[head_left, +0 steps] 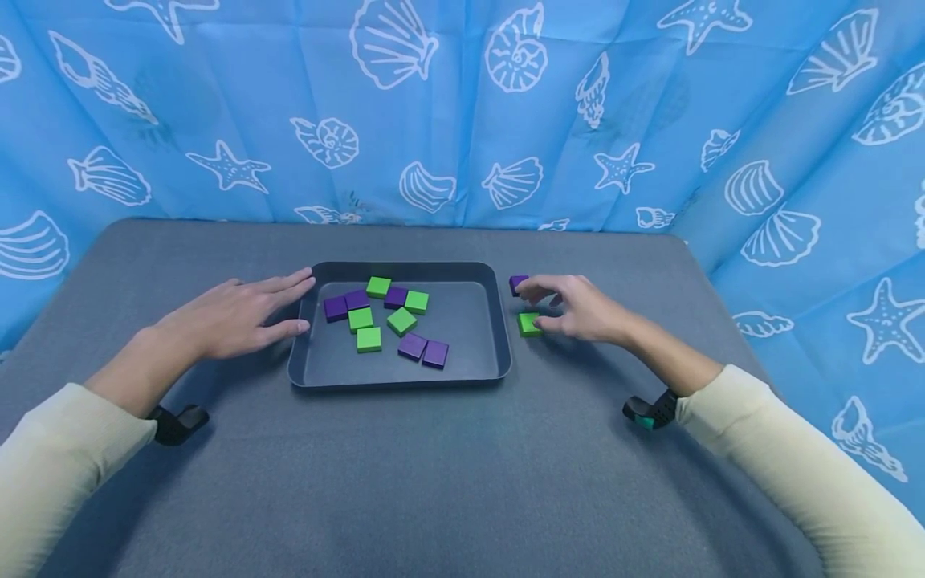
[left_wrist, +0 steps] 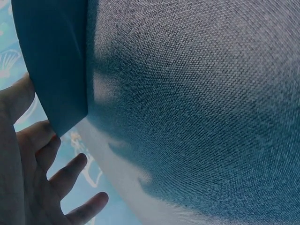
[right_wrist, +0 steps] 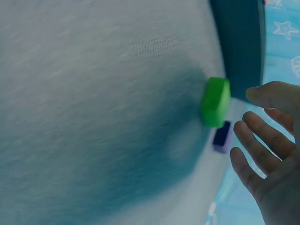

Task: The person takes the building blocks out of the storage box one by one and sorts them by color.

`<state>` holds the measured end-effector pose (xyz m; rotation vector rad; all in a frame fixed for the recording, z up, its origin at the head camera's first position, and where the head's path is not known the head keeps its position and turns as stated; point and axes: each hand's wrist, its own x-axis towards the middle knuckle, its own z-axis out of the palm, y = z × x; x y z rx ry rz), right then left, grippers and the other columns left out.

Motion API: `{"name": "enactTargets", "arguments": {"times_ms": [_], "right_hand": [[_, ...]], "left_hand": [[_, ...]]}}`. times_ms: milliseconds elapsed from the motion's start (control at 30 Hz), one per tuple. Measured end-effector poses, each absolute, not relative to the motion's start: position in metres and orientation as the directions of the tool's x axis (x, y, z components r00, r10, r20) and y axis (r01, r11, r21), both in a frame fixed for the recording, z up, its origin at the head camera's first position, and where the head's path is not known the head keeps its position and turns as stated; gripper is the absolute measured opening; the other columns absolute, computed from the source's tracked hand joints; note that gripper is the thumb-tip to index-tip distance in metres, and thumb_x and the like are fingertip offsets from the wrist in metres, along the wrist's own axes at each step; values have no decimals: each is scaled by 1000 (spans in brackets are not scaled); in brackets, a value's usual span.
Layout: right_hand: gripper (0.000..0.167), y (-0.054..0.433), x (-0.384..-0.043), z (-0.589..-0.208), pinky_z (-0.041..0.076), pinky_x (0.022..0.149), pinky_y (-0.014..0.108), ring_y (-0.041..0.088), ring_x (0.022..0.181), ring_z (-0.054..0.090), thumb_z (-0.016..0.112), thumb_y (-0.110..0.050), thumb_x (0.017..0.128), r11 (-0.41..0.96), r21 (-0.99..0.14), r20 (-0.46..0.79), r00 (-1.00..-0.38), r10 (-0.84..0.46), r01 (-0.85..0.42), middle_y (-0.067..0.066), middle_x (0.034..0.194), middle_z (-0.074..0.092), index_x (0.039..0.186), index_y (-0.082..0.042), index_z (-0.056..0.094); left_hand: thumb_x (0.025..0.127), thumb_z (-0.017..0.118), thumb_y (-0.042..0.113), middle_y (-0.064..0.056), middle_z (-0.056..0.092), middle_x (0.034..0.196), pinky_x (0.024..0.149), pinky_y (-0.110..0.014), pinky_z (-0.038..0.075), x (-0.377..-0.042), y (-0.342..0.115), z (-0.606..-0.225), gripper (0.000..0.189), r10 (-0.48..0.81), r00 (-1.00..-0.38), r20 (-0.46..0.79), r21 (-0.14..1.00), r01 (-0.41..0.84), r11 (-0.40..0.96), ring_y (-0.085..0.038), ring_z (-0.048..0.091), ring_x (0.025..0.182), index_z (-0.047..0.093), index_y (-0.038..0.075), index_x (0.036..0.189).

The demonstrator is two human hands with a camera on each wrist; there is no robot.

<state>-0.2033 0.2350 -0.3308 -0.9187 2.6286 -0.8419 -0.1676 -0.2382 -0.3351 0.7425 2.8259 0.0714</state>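
Note:
A dark rectangular tray lies on the table with several green blocks and purple blocks inside. My left hand is at its left side, fingers extended. In the left wrist view, thumb and fingertips meet the edge of the tray wall. Right of the tray, my right hand hovers with loosely bent fingers over a green block and a purple block. The right wrist view has the green block and purple block apart from the fingers, with nothing held.
A grey cloth-covered table extends around the tray. Behind it and along the right hangs a blue curtain with white shell and starfish prints. Dark bands with small devices sit at both wrists.

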Motion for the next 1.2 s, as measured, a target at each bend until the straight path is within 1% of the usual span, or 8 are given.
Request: {"name": "enactTargets", "arguments": {"times_ms": [133, 333, 500, 667, 767, 933, 1200], "right_hand": [[52, 221, -202, -320, 51, 98, 47, 28, 114, 64, 76, -3, 85, 605, -612, 9, -769, -639, -510, 17, 127, 65, 133, 3, 57], [57, 196, -197, -310, 48, 103, 46, 26, 119, 63, 79, -7, 84, 581, -648, -42, -739, -673, -492, 14, 129, 65, 136, 0, 55], [58, 174, -195, -308, 47, 104, 46, 22, 118, 64, 80, -9, 84, 569, -652, -106, -682, -723, -501, 13, 127, 67, 137, -1, 55], [60, 153, -195, -309, 47, 104, 47, 21, 120, 63, 79, -10, 85, 554, -659, -171, -616, -769, -509, 13, 128, 66, 138, -1, 53], [61, 142, -194, -311, 48, 104, 45, 21, 122, 62, 79, -10, 85, 550, -659, -202, -583, -787, -514, 13, 131, 64, 139, -3, 53], [62, 130, -190, -317, 48, 103, 40, 19, 121, 62, 81, -10, 83, 533, -645, -214, -541, -814, -548, 12, 133, 63, 139, -4, 54], [65, 119, -191, -323, 46, 106, 38, 18, 121, 61, 83, -13, 81, 554, -614, -254, -524, -813, -562, 11, 133, 63, 138, -4, 54]], "left_hand": [[102, 42, 57, -19, 21, 163, 105, -74, 26, -168, -238, -335, 78, 490, -849, -199, 102, 480, 871, -46, 38, 138, 24, 8, 158], [101, 42, 59, -19, 21, 163, 105, -74, 26, -169, -238, -336, 78, 491, -848, -202, 98, 481, 871, -46, 38, 138, 23, 8, 158], [101, 42, 58, -19, 21, 163, 105, -74, 26, -170, -239, -337, 78, 489, -849, -201, 93, 480, 872, -46, 39, 137, 23, 8, 158], [101, 42, 59, -18, 22, 163, 105, -74, 26, -170, -238, -337, 78, 483, -854, -197, 94, 473, 876, -46, 40, 137, 24, 8, 158], [101, 42, 59, -18, 22, 163, 105, -74, 27, -170, -238, -338, 78, 481, -855, -193, 98, 471, 876, -46, 40, 137, 25, 9, 158], [101, 42, 59, -19, 22, 163, 104, -73, 29, -171, -237, -338, 79, 486, -850, -203, 93, 478, 874, -47, 40, 137, 24, 8, 158], [101, 42, 59, -18, 22, 163, 104, -73, 30, -169, -239, -337, 78, 483, -855, -188, 91, 475, 875, -46, 41, 137, 25, 8, 158]]}}
